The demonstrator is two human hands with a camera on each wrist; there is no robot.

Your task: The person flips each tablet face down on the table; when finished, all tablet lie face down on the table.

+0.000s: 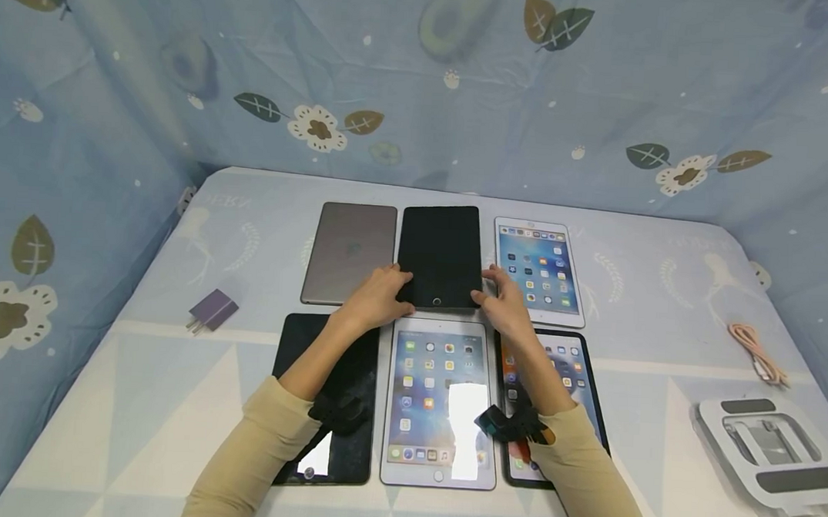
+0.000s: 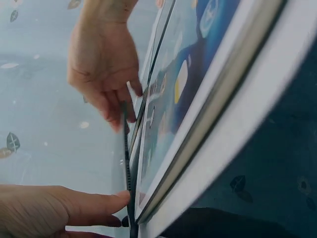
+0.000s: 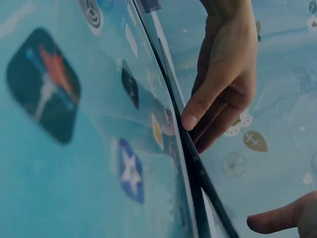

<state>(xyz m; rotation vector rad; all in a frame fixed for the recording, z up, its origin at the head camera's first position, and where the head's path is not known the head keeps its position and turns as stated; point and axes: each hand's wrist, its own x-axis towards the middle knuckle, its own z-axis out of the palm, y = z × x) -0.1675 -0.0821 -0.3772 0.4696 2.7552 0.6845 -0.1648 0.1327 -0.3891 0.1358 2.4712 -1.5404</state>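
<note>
A black-screened tablet (image 1: 440, 252) lies in the back row, its near edge raised slightly from the table. My left hand (image 1: 377, 297) holds its near left corner; in the left wrist view, that thumb (image 2: 121, 198) is at the thin edge. At the near right side, my right hand (image 1: 505, 305) has its thumb and fingers around the edge. The right wrist view shows the dark tablet edge (image 3: 208, 186) tilted between both hands. Below my hands, a white tablet (image 1: 441, 398) shows lit app icons.
A grey tablet (image 1: 352, 248) lies face down at left, a lit white one (image 1: 541, 268) at right. In front are a dark tablet (image 1: 295, 353) and a black-rimmed tablet (image 1: 582, 374). Farther out are a purple charger (image 1: 214, 309), a coiled cable (image 1: 757, 351) and a white stand (image 1: 773, 451).
</note>
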